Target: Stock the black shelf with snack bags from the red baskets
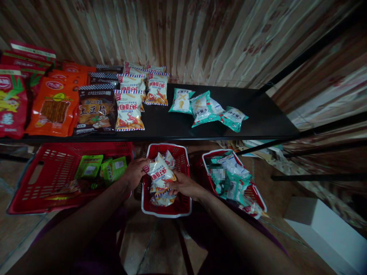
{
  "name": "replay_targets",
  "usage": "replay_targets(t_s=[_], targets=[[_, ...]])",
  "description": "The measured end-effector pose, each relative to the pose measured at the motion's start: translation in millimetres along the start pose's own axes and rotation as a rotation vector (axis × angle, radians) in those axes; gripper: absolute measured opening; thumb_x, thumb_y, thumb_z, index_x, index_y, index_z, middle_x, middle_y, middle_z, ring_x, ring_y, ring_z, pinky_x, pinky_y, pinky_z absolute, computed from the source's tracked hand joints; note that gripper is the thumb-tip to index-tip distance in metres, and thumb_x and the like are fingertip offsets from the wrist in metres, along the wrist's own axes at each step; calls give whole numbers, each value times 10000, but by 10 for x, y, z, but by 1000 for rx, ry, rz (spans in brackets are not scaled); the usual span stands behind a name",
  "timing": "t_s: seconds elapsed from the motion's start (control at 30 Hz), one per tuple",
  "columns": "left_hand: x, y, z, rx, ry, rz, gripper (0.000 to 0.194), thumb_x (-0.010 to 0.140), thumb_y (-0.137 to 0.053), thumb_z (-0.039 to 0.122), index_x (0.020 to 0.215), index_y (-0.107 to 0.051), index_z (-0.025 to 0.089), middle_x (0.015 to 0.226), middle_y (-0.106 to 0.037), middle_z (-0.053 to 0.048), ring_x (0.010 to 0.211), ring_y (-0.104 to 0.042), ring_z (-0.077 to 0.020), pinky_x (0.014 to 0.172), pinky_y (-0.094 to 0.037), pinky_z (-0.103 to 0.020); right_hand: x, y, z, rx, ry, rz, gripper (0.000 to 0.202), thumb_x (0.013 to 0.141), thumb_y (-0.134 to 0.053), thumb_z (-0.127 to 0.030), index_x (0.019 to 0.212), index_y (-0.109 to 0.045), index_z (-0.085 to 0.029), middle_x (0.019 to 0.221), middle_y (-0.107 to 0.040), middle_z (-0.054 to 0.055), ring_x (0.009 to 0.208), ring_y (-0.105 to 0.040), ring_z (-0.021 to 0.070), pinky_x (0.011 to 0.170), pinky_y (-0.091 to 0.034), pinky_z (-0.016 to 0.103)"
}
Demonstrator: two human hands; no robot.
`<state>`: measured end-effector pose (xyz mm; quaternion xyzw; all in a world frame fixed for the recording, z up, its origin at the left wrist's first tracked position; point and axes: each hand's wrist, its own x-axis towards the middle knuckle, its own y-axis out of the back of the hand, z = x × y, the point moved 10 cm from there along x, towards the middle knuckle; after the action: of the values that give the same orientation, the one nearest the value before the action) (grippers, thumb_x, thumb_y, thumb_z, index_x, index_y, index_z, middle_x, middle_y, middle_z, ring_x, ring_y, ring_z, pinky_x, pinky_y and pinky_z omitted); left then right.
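Observation:
A white and orange snack bag (161, 172) is held between my hands over the small red basket with a white rim (166, 214). My left hand (137, 172) grips its upper left edge, with the fingers closed. On its lower right side, my right hand (183, 185) has its fingers closed round the bag. More bags of the same kind lie beneath it in the basket. Above, on the black shelf (160, 130), matching white and orange bags (129, 110) stand in rows, and several teal bags (202, 109) lie to their right.
Red, orange and dark snack packs (96, 110) fill the shelf's left part. A large red basket (25, 191) with green packs is at left. Another basket (259, 198) holds teal bags at right. A white box (323, 229) sits on the floor, lower right.

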<state>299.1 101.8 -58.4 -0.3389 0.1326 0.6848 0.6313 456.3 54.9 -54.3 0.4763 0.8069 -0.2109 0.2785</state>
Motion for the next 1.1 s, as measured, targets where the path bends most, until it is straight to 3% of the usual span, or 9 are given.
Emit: replay_targets(t_s=[0.13, 0.27, 0.37, 0.47, 0.57, 0.8, 0.93, 1.1], targets=[[-6, 38, 208, 205, -174, 23, 52, 648, -596, 249, 650, -612, 200, 734, -654, -29, 734, -605, -167, 671, -487, -282, 34, -3, 10, 6, 28, 5, 372, 682, -705, -373, 958, -565, -166, 813, -680, 25, 635, -617, 141, 556, -478, 252], [2, 62, 260, 277, -236, 44, 50, 629, -618, 222, 660, -625, 184, 707, -653, -25, 701, -597, -166, 645, -470, -267, 19, -28, -208, 46, 117, -28, 467, 662, -713, -430, 1041, -579, -192, 1042, -659, 56, 921, -618, 195, 806, -492, 331], [-17, 14, 272, 431, -303, 52, 137, 709, -561, 291, 732, -632, 176, 718, -666, -27, 693, -605, -169, 644, -465, -271, -11, 181, -485, 109, 248, 136, 435, 712, -653, -474, 1055, -583, -215, 1117, -629, 56, 1027, -581, 182, 909, -439, 321], [-92, -157, 284, 635, -418, -27, 146, 754, -527, 292, 785, -628, 191, 820, -689, -36, 758, -622, -169, 688, -471, -267, 0, 352, -627, 35, 327, 271, 373, 759, -595, -474, 1009, -621, -198, 1031, -657, 53, 957, -600, 172, 888, -438, 320], [-184, -285, 267, 714, -504, -100, 137, 791, -500, 279, 822, -609, 203, 846, -683, -29, 783, -622, -162, 715, -472, -266, 72, 348, -652, -125, 385, 268, 333, 760, -598, -442, 958, -659, -181, 932, -683, 50, 848, -621, 176, 797, -466, 318], [-230, -265, 280, 741, -557, -59, 116, 814, -488, 259, 827, -591, 208, 866, -664, -36, 818, -610, -175, 770, -456, -292, 41, 255, -744, -562, 475, 294, 171, 790, -588, -292, 888, -706, -217, 859, -673, 38, 813, -614, 174, 743, -441, 288], [-284, -285, 352, 780, -634, -52, 98, 822, -485, 234, 831, -582, 221, 877, -646, -34, 878, -592, -188, 817, -430, -309, 13, 305, -754, -640, 400, 369, 181, 750, -626, -250, 921, -685, -230, 862, -665, 31, 785, -600, 174, 748, -435, 300], [-363, -388, 368, 888, -702, -108, 122, 856, -426, 222, 843, -547, 219, 912, -619, -43, 920, -573, -187, 853, -412, -320, 18, 253, -739, -616, 409, 323, 122, 745, -598, -201, 842, -672, -207, 851, -656, 29, 791, -586, 168, 747, -426, 285]])
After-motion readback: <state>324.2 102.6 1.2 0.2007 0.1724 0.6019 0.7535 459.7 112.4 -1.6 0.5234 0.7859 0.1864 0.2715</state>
